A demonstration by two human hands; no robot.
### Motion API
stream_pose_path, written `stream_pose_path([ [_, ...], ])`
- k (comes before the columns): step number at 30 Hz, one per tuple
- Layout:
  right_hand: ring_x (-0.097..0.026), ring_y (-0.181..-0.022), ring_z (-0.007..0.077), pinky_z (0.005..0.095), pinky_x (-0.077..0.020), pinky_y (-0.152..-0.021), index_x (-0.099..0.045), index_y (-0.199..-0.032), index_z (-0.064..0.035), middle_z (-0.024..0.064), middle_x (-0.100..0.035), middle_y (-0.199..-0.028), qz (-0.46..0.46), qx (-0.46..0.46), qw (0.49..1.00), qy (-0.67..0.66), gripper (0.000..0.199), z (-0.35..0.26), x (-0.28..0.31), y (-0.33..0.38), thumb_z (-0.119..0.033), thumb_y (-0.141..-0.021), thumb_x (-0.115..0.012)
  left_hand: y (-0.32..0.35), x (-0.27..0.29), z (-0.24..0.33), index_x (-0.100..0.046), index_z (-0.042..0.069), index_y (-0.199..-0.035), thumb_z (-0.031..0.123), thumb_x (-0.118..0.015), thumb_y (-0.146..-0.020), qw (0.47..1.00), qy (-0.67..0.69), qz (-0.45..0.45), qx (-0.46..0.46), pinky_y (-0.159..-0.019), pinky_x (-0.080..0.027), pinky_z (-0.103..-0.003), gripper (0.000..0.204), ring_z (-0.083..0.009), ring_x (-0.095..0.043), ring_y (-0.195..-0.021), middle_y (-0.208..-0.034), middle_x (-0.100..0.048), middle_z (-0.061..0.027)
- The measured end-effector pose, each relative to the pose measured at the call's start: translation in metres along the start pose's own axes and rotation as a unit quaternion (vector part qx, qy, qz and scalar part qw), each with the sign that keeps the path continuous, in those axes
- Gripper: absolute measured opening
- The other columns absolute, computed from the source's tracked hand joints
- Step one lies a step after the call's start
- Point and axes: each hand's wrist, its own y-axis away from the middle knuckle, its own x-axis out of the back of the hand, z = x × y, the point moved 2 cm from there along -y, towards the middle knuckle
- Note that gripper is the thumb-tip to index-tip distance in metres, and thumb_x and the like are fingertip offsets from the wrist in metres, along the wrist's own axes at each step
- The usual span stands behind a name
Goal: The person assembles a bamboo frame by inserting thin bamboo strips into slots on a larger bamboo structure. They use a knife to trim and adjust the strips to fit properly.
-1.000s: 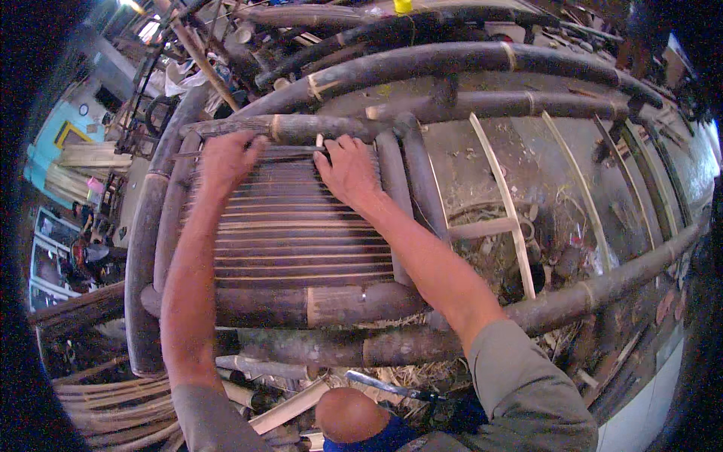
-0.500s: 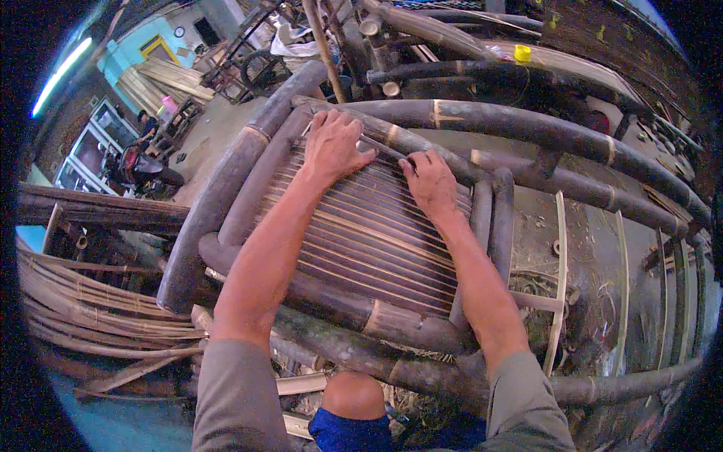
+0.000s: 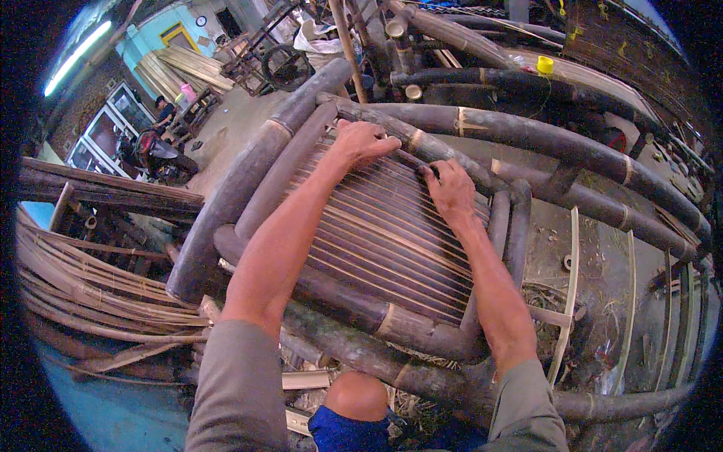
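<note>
A framed panel of dark bamboo slats with pale lines between them lies before me, enclosed by thick dark bamboo poles. Along its far edge, just inside the far pole, runs a thin dark bamboo slat. My left hand is closed over this slat near the panel's far left corner, its thumb pointing right; the fingertips are partly hidden. Farther right, my right hand pinches the same slat between thumb and fingers.
Long curved bamboo poles extend beyond the panel. A pile of split bamboo strips lies at the left. A yellow cap-like object sits at the back right. A motorcycle and a person are at the far left.
The whole view has shifted, so the panel appears farther right and slightly lower. My left hand's fingers have curled in and turned more rightward. The right hand keeps its pinch on the slat.
</note>
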Motion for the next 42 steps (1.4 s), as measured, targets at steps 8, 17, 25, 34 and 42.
stream_pose_path([
  [8,-0.065,-0.085,0.0353,0.045,-0.0539,-0.076,-0.072,-0.095,-0.004,0.0154,-0.066,-0.091,0.049,0.056,0.997,-0.006,0.026,-0.002,-0.001,0.002,-0.03,-0.092,-0.069,-0.004,0.007,-0.009,-0.074,0.007,-0.09,0.057,-0.048,-0.083,0.99,0.104,-0.082,0.044,-0.087,-0.037,-0.053,0.057,-0.0403,-0.067,-0.094,-0.09,-0.073,-0.0204],
  [17,-0.064,-0.08,0.0329,0.0432,-0.0525,-0.071,-0.072,-0.093,-0.004,0.013,-0.065,-0.086,0.069,0.081,0.994,0.01,0.022,0.002,0.0,0.002,-0.026,-0.09,-0.071,-0.023,-0.004,-0.007,-0.066,0.015,-0.126,0.066,-0.047,-0.091,0.989,0.02,-0.133,0.067,-0.109,-0.025,-0.068,0.066,-0.0424,-0.055,-0.126,-0.126,-0.067,-0.0145],
  [25,-0.064,-0.08,0.0319,0.0423,-0.0524,-0.071,-0.073,-0.092,-0.0054,0.0121,-0.065,-0.085,0.069,0.087,0.994,0.019,0.019,0.002,0.007,0.001,-0.024,-0.09,-0.071,-0.031,-0.008,-0.005,-0.065,0.013,-0.124,0.07,-0.053,-0.086,0.986,0.048,-0.14,0.08,-0.107,-0.029,-0.067,0.069,-0.0401,-0.061,-0.119,-0.118,-0.07,-0.016],
  [34,-0.067,-0.08,0.0314,0.0434,-0.0548,-0.073,-0.071,-0.09,-0.0093,0.0099,-0.068,-0.088,0.128,0.092,0.986,0.053,0.022,-0.017,0.021,0.005,-0.031,-0.089,-0.071,0.009,-0.009,0.007,-0.068,0.009,-0.112,0.058,-0.062,-0.084,0.996,-0.011,0.086,0.034,-0.098,-0.04,-0.056,0.057,-0.0359,-0.064,-0.11,-0.107,-0.071,-0.0188],
  [42,-0.067,-0.086,0.0441,0.0532,-0.0521,-0.08,-0.07,-0.085,-0.0015,0.023,-0.07,-0.089,-0.127,-0.14,0.976,0.105,0.062,0.018,0.044,0.012,-0.058,-0.098,-0.049,0.011,-0.013,0.019,-0.074,0.005,-0.094,0.045,-0.06,-0.091,0.983,-0.024,0.181,-0.019,-0.09,-0.047,-0.049,0.042,-0.0338,-0.063,-0.104,-0.104,-0.067,-0.0187],
])
